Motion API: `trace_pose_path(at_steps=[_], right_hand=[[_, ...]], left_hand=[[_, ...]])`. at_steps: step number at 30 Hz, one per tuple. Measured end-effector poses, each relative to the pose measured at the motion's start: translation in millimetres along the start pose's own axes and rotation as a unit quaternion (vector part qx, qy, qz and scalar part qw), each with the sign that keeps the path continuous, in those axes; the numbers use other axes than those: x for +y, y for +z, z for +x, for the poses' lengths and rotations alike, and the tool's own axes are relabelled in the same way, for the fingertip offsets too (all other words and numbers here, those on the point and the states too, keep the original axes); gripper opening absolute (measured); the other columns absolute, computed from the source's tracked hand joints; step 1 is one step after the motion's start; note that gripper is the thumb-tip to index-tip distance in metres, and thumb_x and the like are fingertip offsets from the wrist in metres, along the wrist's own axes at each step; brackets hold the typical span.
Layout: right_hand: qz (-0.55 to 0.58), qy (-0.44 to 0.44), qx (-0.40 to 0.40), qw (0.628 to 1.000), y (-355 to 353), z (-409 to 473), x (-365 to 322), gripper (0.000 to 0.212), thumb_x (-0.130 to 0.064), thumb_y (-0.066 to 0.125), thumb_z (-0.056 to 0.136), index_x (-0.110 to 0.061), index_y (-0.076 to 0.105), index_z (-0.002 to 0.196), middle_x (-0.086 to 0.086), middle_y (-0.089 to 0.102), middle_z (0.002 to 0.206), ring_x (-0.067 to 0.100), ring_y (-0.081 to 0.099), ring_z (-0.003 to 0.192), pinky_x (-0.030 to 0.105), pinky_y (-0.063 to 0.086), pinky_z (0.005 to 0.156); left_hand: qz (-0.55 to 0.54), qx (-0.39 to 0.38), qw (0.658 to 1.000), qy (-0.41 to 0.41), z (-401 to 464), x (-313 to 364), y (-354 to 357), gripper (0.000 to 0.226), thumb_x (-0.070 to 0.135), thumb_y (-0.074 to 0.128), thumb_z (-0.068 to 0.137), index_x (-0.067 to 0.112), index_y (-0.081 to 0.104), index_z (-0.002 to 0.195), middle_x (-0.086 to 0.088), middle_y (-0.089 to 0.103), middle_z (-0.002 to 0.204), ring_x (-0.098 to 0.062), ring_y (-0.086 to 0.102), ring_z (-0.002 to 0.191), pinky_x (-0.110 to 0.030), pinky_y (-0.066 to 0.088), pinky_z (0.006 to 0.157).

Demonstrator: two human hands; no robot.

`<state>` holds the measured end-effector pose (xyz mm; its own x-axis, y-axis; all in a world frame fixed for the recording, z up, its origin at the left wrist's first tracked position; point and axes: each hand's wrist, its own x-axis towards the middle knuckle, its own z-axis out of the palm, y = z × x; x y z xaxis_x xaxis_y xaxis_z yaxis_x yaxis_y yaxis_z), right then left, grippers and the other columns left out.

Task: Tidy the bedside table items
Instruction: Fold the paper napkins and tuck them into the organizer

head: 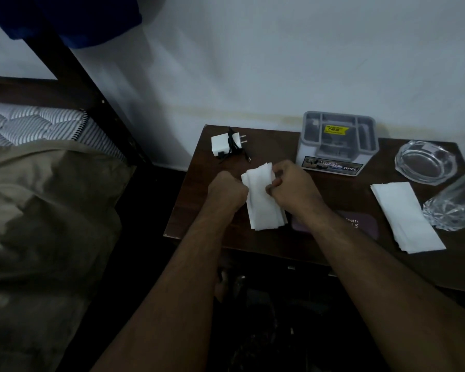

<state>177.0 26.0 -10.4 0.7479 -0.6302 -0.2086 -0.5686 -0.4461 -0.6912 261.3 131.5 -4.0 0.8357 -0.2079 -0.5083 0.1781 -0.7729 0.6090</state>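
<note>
Tissues (262,200) are held over the table (279,245), both hands closed on them: left hand (227,190) at one edge, right hand (290,187) at the other. Folding seems underway; next, lay them by the second stack (406,216).

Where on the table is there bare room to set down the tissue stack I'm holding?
Bare wood shows between the white charger and the grey organizer, and along the front edge left of the hands, the left hand and right hand. The right side is crowded: folded tissues, glass ashtray, glass tumbler.
</note>
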Motion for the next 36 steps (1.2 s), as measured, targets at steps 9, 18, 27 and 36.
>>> trace_pose_path(at_steps=[9,18,27,36], right_hand=[[-0.093,-0.002,-0.028,0.995,4.0,5.5,2.0,0.039,-0.011,0.068,0.091,-0.017,0.059,0.128,0.005,0.066,0.124,0.024,0.062,0.115,0.037,0.053,0.091],[-0.116,-0.001,-0.076,0.99,-0.7,9.2,-1.9,0.052,-0.011,0.073,0.088,-0.013,0.052,0.135,0.008,0.063,0.129,0.027,0.059,0.121,0.036,0.049,0.092],[-0.067,-0.019,-0.049,0.996,-21.6,14.9,-1.8,0.068,-0.019,0.082,0.082,-0.011,0.044,0.138,0.015,0.057,0.135,0.033,0.058,0.121,0.047,0.053,0.097],[0.073,0.003,-0.095,0.993,-18.3,13.2,-2.3,0.065,-0.029,0.067,0.097,-0.015,0.034,0.151,0.001,0.062,0.114,0.019,0.059,0.104,0.038,0.051,0.089]], left_hand=[[0.018,-0.016,1.0,-0.005,-1.1,8.8,8.4,0.054,0.019,0.073,0.093,0.006,0.051,0.14,-0.016,0.056,0.138,-0.031,0.059,0.121,-0.037,0.053,0.084],[-0.006,-0.042,0.999,0.01,4.1,9.5,15.5,0.064,0.029,0.079,0.088,0.004,0.052,0.14,-0.016,0.059,0.137,-0.031,0.06,0.121,-0.038,0.051,0.086],[-0.019,-0.047,0.988,0.147,-11.9,10.7,7.0,0.012,0.017,0.082,0.085,0.012,0.072,0.091,-0.01,0.069,0.11,-0.023,0.064,0.099,-0.029,0.048,0.073],[-0.066,-0.056,0.996,0.036,-6.9,7.0,-5.5,0.027,0.015,0.078,0.089,0.003,0.072,0.112,-0.015,0.07,0.12,-0.028,0.066,0.105,-0.034,0.055,0.079]])
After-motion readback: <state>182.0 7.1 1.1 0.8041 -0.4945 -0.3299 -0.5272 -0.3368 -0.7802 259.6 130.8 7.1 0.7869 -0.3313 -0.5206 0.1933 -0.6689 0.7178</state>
